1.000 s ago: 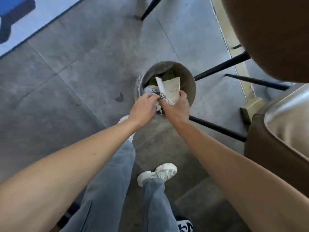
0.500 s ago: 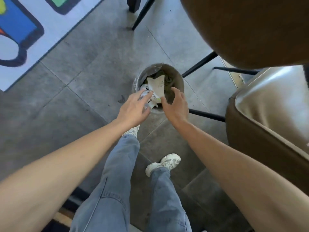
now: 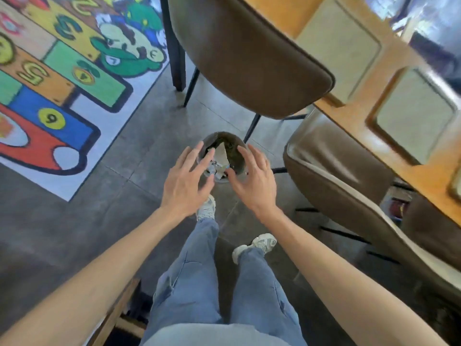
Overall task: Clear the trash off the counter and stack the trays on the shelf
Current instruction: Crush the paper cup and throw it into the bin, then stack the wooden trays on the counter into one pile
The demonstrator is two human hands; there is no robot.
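Note:
A small round metal bin (image 3: 238, 161) stands on the grey tiled floor between two chairs. Crumpled white paper trash (image 3: 220, 157) lies inside it, one folded piece sticking up. My left hand (image 3: 185, 183) hovers above the bin's left side, fingers spread, holding nothing. Over the bin's right rim, my right hand (image 3: 257, 181) is also open and empty. Two pale trays (image 3: 341, 46) (image 3: 414, 113) lie on the wooden counter (image 3: 354, 113) at the upper right.
Two brown padded chairs (image 3: 249, 61) (image 3: 349, 181) with thin black legs crowd the bin from behind and from the right. A colourful printed floor mat (image 3: 62, 78) covers the floor at the upper left. My jeans and white shoes are below the hands.
Both hands let go of the paper trash, which dropped into the bin, and pulled back with fingers spread. My view rose, bringing the counter and trays into sight.

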